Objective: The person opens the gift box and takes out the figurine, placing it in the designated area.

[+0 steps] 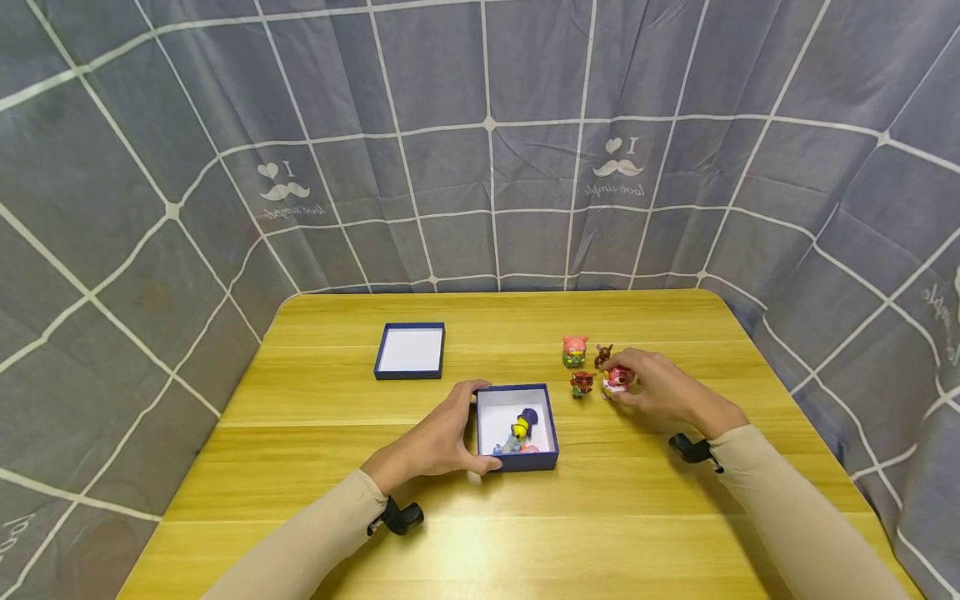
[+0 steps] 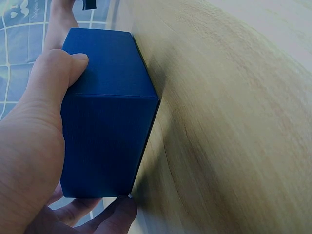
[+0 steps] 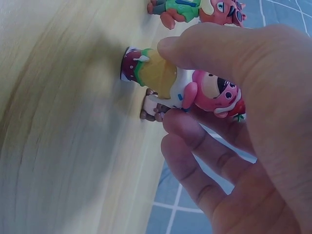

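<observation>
Grey-blue curtain (image 1: 525, 58) on three sides: left, back, right. White lines (image 1: 491, 179) cross it in big squares, with small star shapes at some crossings. Fabric creased and folded, mostly upper back. White prints (image 1: 284, 192) on back panel, left and right: heart, moustache, "love simple", lettering mirrored. More print cut off at right and lower left edges. Desk (image 1: 300, 442): yellow wood grain, streaks running side to side, far corners rounded, far edge just beside curtain. Soft bright glare (image 1: 495, 508) near front middle. Desk paler, curtain bluer in both wrist views. Light source out of frame.
</observation>
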